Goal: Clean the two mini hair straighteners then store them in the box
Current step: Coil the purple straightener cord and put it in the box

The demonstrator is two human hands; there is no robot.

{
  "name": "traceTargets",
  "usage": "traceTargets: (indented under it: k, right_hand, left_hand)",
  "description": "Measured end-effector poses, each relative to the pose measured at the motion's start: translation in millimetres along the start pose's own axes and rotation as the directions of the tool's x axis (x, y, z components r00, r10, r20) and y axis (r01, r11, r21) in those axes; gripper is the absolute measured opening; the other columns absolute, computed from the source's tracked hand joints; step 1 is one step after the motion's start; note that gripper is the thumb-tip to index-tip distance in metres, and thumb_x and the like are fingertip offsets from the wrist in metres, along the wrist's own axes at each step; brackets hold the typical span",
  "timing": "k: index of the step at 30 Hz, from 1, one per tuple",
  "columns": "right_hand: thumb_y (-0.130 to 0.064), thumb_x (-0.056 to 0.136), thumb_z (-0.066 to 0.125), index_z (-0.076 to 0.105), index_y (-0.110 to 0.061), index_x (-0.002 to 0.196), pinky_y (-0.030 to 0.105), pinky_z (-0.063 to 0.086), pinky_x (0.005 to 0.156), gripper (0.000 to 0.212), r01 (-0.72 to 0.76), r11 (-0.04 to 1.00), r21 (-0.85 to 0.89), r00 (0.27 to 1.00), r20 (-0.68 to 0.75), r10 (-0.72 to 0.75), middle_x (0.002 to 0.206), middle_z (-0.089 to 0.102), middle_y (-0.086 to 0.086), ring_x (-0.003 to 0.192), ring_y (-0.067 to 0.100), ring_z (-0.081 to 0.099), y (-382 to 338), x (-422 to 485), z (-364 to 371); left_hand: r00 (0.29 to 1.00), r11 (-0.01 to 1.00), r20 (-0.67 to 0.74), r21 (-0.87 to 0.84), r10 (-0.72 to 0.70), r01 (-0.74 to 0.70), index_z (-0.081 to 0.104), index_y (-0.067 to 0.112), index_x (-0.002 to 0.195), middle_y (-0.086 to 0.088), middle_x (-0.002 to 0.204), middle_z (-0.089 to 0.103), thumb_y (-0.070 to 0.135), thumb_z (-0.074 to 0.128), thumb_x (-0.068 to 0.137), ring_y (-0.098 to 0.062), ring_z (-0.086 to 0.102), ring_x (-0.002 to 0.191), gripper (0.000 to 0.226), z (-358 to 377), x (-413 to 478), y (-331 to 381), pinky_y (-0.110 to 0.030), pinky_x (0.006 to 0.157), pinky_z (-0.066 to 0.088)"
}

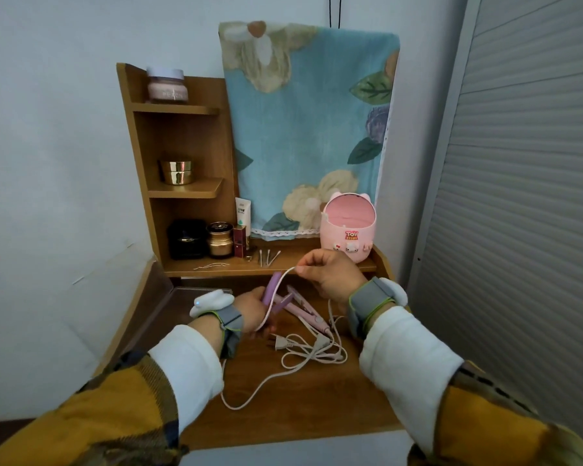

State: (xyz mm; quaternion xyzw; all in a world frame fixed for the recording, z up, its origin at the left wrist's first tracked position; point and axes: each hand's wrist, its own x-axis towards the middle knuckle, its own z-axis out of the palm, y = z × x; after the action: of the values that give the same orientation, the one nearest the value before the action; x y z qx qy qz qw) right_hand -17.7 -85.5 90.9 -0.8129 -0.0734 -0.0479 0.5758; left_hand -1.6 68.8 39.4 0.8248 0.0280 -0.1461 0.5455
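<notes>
Floral blue cloth (303, 122), wooden shelf (182, 136), pink jar (166, 85), gold jar (176, 172), white tube (243, 211)

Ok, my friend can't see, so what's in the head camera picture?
A person's left hand holds a purple mini straightener while the right hand pinches a white cord above a wooden table. A pink straightener lies on the table among loose cords, and an open pink box stands behind.
</notes>
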Motion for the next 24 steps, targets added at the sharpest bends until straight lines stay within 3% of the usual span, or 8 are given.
traceTargets:
  k: [4, 8, 12, 15, 17, 19, 21, 24]
  right_hand:
    - [-0.011, 0.085, 0.067, 0.07, -0.005, 0.092, 0.004, 0.034, 0.043, 0.01, 0.025, 0.997, -0.067, 0.999, -0.041, -0.027, 0.062, 0.053, -0.006, 0.052, 0.001, 0.042, 2, 3, 4]
    - [-0.012, 0.083, 0.069, 0.072, -0.004, 0.096, 0.003, 0.033, 0.044, 0.015, 0.05, 0.997, -0.063, 0.994, -0.092, -0.056, 0.063, 0.053, -0.008, 0.045, -0.002, 0.044, 0, 7, 4]
    - [-0.014, 0.082, 0.07, 0.073, -0.006, 0.094, 0.002, 0.033, 0.047, 0.015, 0.076, 0.997, -0.031, 0.983, -0.167, -0.08, 0.063, 0.054, -0.011, 0.053, 0.001, 0.044, 0, 13, 6]
    - [-0.016, 0.083, 0.069, 0.073, -0.011, 0.092, 0.001, 0.034, 0.049, 0.011, 0.091, 0.995, -0.032, 0.973, -0.208, -0.096, 0.064, 0.055, -0.014, 0.056, 0.0, 0.046, -3, 18, 9]
    - [-0.013, 0.084, 0.067, 0.072, -0.01, 0.092, 0.002, 0.035, 0.05, 0.009, 0.122, 0.993, -0.007, 0.965, -0.235, -0.12, 0.065, 0.056, -0.013, 0.055, -0.003, 0.05, -5, 21, 11]
    - [-0.008, 0.084, 0.066, 0.069, -0.01, 0.089, 0.006, 0.035, 0.044, 0.005, 0.148, 0.984, 0.098, 0.962, -0.244, -0.121, 0.062, 0.054, -0.009, 0.042, -0.005, 0.047, -8, 22, 12]
    - [-0.003, 0.082, 0.068, 0.064, -0.013, 0.084, 0.01, 0.032, 0.038, 0.011, 0.157, 0.972, 0.176, 0.97, -0.215, -0.118, 0.058, 0.049, -0.007, 0.038, -0.001, 0.042, -11, 22, 10]
    - [0.005, 0.076, 0.07, 0.062, -0.008, 0.096, 0.018, 0.041, 0.046, 0.026, 0.027, 0.991, 0.133, 0.998, -0.057, -0.02, 0.062, 0.049, 0.0, 0.053, 0.011, 0.045, -8, 19, 3]
  left_hand:
    - [0.995, 0.991, 0.041, -0.098, -0.091, 0.095, 0.05, 0.003, 0.117, -0.011, 0.086, 0.049, -0.003, 0.046, 0.092, -0.03, 0.062, 0.076, 0.026, -1, 3, -5, -0.022, 0.045, 0.052]
    - [0.978, 0.876, 0.051, -0.438, -0.203, 0.204, 0.047, 0.014, 0.121, -0.011, 0.102, 0.05, 0.02, 0.052, 0.095, -0.027, 0.057, 0.08, 0.027, -3, 3, -7, -0.034, 0.045, 0.056]
    - [0.987, 0.996, -0.135, -0.037, -0.086, 0.082, 0.058, 0.015, 0.121, -0.013, 0.113, 0.062, 0.058, 0.029, 0.094, -0.031, 0.053, 0.116, 0.059, -12, 0, 2, -0.041, 0.098, 0.042]
    - [0.966, 0.991, -0.222, 0.027, 0.135, -0.132, 0.055, 0.023, 0.129, -0.015, 0.126, 0.059, 0.067, 0.018, 0.091, -0.029, 0.047, 0.125, 0.069, -16, -4, 15, -0.037, 0.107, 0.03]
    - [0.956, 0.952, -0.117, -0.12, 0.268, -0.281, 0.063, 0.032, 0.117, -0.006, 0.112, 0.068, 0.074, 0.027, 0.084, -0.024, 0.059, 0.112, 0.064, -13, -6, 19, -0.041, 0.102, 0.04]
    - [0.914, 0.884, -0.051, -0.237, 0.402, -0.402, 0.065, 0.024, 0.102, 0.0, 0.075, 0.065, 0.052, 0.036, 0.094, -0.021, 0.063, 0.081, 0.041, -6, -3, 17, -0.036, 0.082, 0.049]
    - [0.881, 0.794, -0.152, -0.386, 0.448, -0.47, 0.058, 0.015, 0.087, 0.004, 0.056, 0.041, 0.033, 0.034, 0.1, -0.014, 0.042, 0.052, 0.033, -3, -2, 23, -0.026, 0.053, 0.042]
    - [0.872, 0.679, -0.212, -0.557, 0.441, -0.479, 0.05, 0.016, 0.082, 0.009, 0.046, 0.03, 0.032, 0.029, 0.101, -0.004, 0.023, 0.037, 0.033, -8, 2, 32, -0.015, 0.038, 0.021]
